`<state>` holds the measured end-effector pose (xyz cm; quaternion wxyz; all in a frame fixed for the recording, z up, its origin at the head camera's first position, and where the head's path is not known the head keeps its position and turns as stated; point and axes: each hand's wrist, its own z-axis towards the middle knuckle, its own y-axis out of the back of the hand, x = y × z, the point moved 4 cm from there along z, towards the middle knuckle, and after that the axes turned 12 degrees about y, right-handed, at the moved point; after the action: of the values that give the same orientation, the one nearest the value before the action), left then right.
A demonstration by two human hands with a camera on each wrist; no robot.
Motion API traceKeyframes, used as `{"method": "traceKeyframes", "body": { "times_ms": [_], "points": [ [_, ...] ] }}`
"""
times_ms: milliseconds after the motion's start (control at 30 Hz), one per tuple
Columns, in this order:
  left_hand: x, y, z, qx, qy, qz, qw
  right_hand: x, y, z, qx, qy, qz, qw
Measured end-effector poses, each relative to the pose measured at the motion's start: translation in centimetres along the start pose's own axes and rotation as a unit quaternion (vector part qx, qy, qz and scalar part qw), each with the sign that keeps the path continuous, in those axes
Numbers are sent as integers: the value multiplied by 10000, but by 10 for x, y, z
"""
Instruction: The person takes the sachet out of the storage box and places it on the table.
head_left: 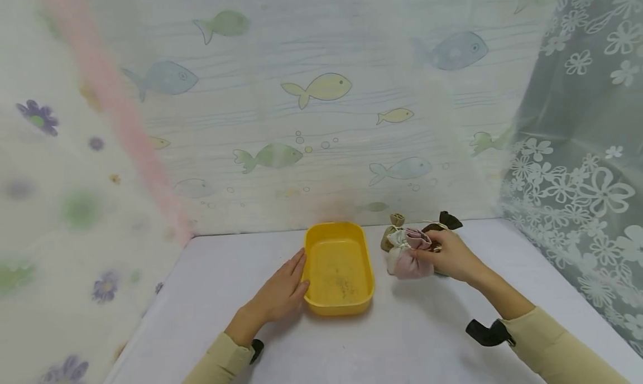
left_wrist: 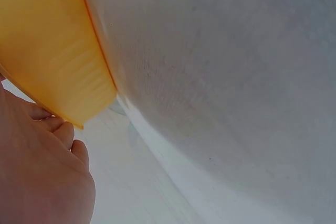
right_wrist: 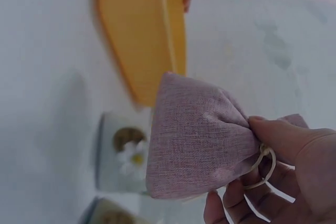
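Observation:
A yellow plastic tub point(head_left: 339, 269) sits on the white table, with a few specks on its floor. My left hand point(head_left: 281, 292) rests flat against the tub's left wall point(left_wrist: 58, 72), fingers straight. My right hand point(head_left: 447, 255) pinches the tied neck of a pink cloth pouch point(head_left: 408, 258), just right of the tub. In the right wrist view the pink pouch point(right_wrist: 194, 140) hangs from my fingers point(right_wrist: 283, 140) by its string, lifted off the table.
More small pouches lie behind the pink one: a tan pouch point(head_left: 393, 230) and a dark brown pouch point(head_left: 446, 221). Small daisy-printed items point(right_wrist: 123, 156) lie under the pouch. Fish-print and floral curtains wall in the table point(head_left: 412, 339) at the back and sides.

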<state>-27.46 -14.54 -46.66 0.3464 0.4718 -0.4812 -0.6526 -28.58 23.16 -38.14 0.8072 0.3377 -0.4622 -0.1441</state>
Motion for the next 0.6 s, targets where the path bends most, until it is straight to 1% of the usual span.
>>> {"method": "traceKeyframes", "body": {
  "times_ms": [200, 333, 467, 533, 600],
  "points": [
    [0, 5, -1, -25, 23, -87, 10000, -22, 6, -23, 57, -145, -121, 9998],
    [1, 5, 0, -69, 1, -124, 9999, -36, 4, -34, 128, -214, -245, 9994],
    [6, 8, 1, -295, 5, -389, 9988, -48, 1, -43, 415, -140, -199, 9988],
    [13, 12, 2, -451, 82, -449, 9979, -51, 7, -48, 520, -64, -251, 9983],
    [22, 21, 3, -677, 184, -292, 9971, -53, 20, -52, 427, 98, -398, 9982]
  ]
}}
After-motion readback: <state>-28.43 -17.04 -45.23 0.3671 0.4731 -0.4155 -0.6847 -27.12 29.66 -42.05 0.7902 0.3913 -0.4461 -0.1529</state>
